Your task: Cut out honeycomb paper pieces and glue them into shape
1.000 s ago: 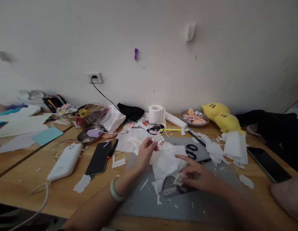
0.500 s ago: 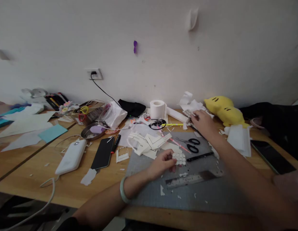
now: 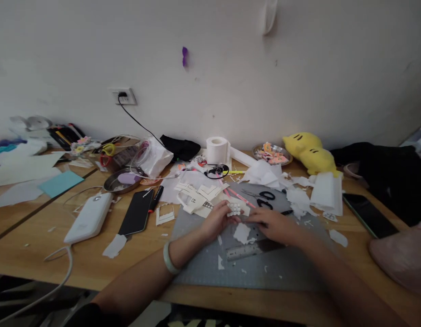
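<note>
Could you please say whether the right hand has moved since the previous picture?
Yes: relative to the paper roll, the right hand has come toward the camera.

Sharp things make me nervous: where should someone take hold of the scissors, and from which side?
Probably the upper black handle loop, from the right: the scissors point their blades left, and the right hand partly hides the lower loop.

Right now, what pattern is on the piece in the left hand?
The white piece in the left hand: rounded cells in rows, seen in the head view.
</note>
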`<state>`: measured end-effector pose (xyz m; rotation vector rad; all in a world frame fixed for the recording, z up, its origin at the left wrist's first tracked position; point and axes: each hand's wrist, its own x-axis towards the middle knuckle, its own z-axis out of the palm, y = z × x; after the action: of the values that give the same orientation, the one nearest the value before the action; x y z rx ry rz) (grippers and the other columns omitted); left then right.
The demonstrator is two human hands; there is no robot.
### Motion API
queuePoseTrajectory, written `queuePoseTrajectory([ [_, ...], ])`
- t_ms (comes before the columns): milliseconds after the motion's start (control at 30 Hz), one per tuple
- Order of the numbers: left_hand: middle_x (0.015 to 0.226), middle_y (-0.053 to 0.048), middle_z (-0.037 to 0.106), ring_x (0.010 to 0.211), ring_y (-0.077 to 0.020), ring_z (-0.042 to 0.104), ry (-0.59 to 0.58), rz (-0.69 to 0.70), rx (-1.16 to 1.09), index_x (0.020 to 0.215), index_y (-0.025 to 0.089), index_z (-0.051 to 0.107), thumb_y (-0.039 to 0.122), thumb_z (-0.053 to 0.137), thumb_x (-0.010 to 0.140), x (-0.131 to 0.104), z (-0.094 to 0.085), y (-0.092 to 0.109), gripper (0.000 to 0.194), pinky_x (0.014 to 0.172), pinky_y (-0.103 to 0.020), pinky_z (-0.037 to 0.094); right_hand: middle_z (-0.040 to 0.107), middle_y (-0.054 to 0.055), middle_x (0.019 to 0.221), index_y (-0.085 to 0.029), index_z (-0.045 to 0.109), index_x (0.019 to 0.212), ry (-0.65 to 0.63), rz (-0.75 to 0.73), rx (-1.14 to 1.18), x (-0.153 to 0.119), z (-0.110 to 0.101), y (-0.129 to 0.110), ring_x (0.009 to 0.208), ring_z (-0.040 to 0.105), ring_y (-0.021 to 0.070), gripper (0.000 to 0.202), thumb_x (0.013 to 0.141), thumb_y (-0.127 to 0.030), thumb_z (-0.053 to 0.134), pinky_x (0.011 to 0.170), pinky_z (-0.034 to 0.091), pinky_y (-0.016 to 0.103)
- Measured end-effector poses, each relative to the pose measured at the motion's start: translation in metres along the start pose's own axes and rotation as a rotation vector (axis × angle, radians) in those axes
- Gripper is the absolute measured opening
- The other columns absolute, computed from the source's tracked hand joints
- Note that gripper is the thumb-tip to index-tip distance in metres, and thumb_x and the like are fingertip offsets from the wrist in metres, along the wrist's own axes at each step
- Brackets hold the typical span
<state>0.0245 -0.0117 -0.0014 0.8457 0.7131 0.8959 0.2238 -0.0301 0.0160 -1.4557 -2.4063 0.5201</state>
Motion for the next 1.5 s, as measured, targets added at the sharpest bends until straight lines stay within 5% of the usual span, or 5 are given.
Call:
queuePoseTrajectory([
  [367,0.088,-0.002,0.061,0.066,-0.0106,0.059,0.191,0.013,-0.007,0.101,0.012,0.058,0.026,0.055,0.089,0.019,-0.013,-0.007,0.018,0.058,-0.025,0.051,0.063,0.013,0.101,-0.016,0.069,0.090,0.325,0.453,0.134,0.012,-0.004,0.044,0.101,0.056,0.0294,0.022,0.070,-0.025,0.066,0.091,0.040,0.041],
  [633,0.073,-0.002,0.068,0.050,-0.0069,0.055,0.067,-0.028,0.021,0.074,0.013,0.058,0.020,0.074,0.068,0.011,-0.015,0.001,0.018,0.053,-0.020,0.045,0.065,0.006,0.086,-0.020,0.063,0.081,0.467,0.513,0.634,0.003,-0.005,0.011,0.081,0.057,0.0228,0.033,0.064,-0.049,0.067,0.072,0.045,0.034],
  [1000,0.056,0.005,0.055,0.044,-0.0056,0.044,0.038,0.038,0.100,0.066,0.015,0.056,0.031,0.073,0.061,0.006,-0.008,-0.001,0.024,0.046,-0.019,0.033,0.047,-0.003,0.058,-0.021,0.051,0.077,0.055,0.477,1.450,0.000,0.010,-0.038,0.042,0.040,0.0089,0.058,0.070,-0.077,0.042,0.036,0.031,0.019],
  [1200,0.056,0.006,0.051,0.044,-0.0064,0.042,0.061,0.077,0.111,0.065,0.017,0.052,0.039,0.070,0.063,0.006,-0.008,-0.002,0.028,0.047,-0.020,0.032,0.053,-0.001,0.060,-0.018,0.052,0.073,-0.197,0.490,1.472,-0.004,0.027,-0.039,0.036,0.040,0.0065,0.065,0.074,-0.079,0.031,0.031,0.030,0.018],
  [1500,0.051,0.007,0.047,0.043,-0.0071,0.039,0.086,0.126,0.148,0.068,0.018,0.050,0.042,0.064,0.069,0.005,-0.007,-0.005,0.028,0.046,-0.021,0.029,0.058,0.000,0.059,-0.017,0.050,0.077,-0.220,0.431,1.351,-0.001,0.055,-0.047,0.036,0.047,0.0074,0.067,0.059,-0.081,0.051,0.031,0.037,0.018],
])
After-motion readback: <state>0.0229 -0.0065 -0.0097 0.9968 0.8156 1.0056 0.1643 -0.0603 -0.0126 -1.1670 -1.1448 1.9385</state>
